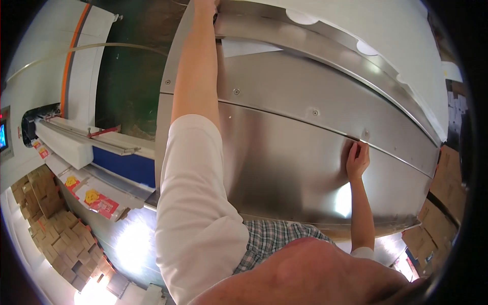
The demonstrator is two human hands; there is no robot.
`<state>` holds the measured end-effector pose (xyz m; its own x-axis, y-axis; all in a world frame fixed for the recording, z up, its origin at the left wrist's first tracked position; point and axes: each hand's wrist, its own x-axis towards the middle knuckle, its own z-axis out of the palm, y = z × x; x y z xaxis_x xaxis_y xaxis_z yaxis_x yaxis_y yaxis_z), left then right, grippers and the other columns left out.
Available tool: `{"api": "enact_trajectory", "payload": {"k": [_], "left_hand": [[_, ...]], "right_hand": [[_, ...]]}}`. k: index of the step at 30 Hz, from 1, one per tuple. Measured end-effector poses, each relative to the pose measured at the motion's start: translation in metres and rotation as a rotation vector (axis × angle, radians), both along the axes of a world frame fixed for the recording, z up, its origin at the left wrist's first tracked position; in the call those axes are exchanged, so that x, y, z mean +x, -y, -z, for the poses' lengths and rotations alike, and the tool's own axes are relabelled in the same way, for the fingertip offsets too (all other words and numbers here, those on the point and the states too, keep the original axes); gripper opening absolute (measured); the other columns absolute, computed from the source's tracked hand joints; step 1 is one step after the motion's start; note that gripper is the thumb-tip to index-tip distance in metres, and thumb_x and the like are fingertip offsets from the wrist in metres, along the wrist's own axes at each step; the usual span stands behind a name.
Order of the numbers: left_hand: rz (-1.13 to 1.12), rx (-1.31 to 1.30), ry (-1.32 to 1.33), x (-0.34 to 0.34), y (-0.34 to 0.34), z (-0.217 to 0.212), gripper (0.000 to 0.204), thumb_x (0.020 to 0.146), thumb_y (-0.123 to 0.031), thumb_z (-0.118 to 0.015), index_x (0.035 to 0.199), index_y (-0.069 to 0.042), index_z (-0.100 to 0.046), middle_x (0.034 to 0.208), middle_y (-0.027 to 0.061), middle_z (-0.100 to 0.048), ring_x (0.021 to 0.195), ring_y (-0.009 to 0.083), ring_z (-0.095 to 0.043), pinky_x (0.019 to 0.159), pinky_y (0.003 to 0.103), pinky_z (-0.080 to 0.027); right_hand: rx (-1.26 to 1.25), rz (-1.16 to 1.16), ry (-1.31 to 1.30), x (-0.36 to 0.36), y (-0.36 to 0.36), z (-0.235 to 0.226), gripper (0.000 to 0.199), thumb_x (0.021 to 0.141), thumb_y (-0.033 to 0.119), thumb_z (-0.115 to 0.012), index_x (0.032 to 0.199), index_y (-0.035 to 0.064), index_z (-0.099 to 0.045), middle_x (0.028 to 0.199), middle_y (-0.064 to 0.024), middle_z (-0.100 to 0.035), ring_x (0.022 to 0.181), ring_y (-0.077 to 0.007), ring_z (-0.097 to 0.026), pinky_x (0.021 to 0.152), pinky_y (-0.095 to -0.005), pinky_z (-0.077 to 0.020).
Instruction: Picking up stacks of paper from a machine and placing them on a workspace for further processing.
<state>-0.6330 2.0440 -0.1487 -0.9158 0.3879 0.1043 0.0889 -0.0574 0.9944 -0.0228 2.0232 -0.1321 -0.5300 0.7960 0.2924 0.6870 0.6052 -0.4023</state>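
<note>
Steel tabletop (284, 152) directly in front of the person, filling the middle of the view; long axis runs left to right, slanting down toward the right, its edges bowed by the lens. A seam (284, 118) follows the same line, with screws (315, 113) set along its far side. Right grip (358, 161) at the seam toward the right end, knuckles up, fingers curled in and pointing away from the body; whether they pinch anything cannot be told. Left arm stretched straight across the left end; left grip (206, 5) cut by the upper border, near the rail (305, 38), so its state cannot be told. White slip (249, 47) beside the left forearm, against the rail's near side, long axis roughly left to right, narrow end pointing right. Labels: red packets (105, 202) on the conveyor at left, each with a yellow figure and pale lettering, too small to read. Screen (2, 136) at far left edge glows blue, content illegible. Cartons (61, 239) stacked lower left.
</note>
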Motion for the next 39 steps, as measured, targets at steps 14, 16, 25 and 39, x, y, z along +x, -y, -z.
{"api": "enact_trajectory", "payload": {"k": [14, 16, 25, 39], "left_hand": [[0.224, 0.016, 0.127, -0.023, -0.029, 0.042, 0.043, 0.084, -0.033, -0.049, 0.112, -0.001, -0.055, 0.109, 0.0095, -0.057, 0.1, 0.0193, -0.051, 0.087, 0.032, -0.038], [0.241, -0.032, 0.06, -0.022, -0.026, 0.052, 0.043, 0.084, -0.034, -0.049, 0.112, -0.001, -0.055, 0.109, 0.0097, -0.057, 0.101, 0.0193, -0.051, 0.087, 0.033, -0.038], [0.96, -0.673, -0.489, 0.043, -0.023, -0.056, 0.062, 0.08, -0.049, -0.051, 0.118, 0.001, -0.051, 0.115, 0.0199, -0.054, 0.106, 0.0297, -0.051, 0.091, 0.04, -0.038], [0.964, -1.212, -1.174, 0.195, -0.065, -0.11, 0.096, 0.051, -0.046, -0.076, 0.131, -0.011, -0.034, 0.129, 0.0129, -0.043, 0.118, 0.0309, -0.041, 0.091, 0.054, -0.034]], "right_hand": [[0.026, 0.04, 0.057, 0.007, -0.005, 0.006, 0.005, 0.082, 0.007, -0.054, 0.083, 0.0028, -0.052, 0.071, -0.0093, -0.051, 0.054, -0.0225, -0.049, 0.048, -0.0312, -0.0409], [0.063, 0.038, 0.061, 0.009, -0.005, 0.006, 0.005, 0.082, 0.008, -0.054, 0.083, 0.003, -0.052, 0.071, -0.0091, -0.051, 0.055, -0.0226, -0.05, 0.049, -0.0315, -0.041], [0.081, 0.067, 0.104, 0.024, -0.006, -0.007, 0.005, 0.082, 0.008, -0.055, 0.081, 0.0037, -0.052, 0.07, -0.0078, -0.051, 0.057, -0.0227, -0.051, 0.05, -0.0322, -0.0421], [0.041, 0.033, 0.003, 0.01, -0.002, -0.007, 0.006, 0.08, 0.009, -0.055, 0.079, 0.005, -0.051, 0.07, -0.0093, -0.053, 0.058, -0.0257, -0.054, 0.051, -0.0342, -0.0437]]}}
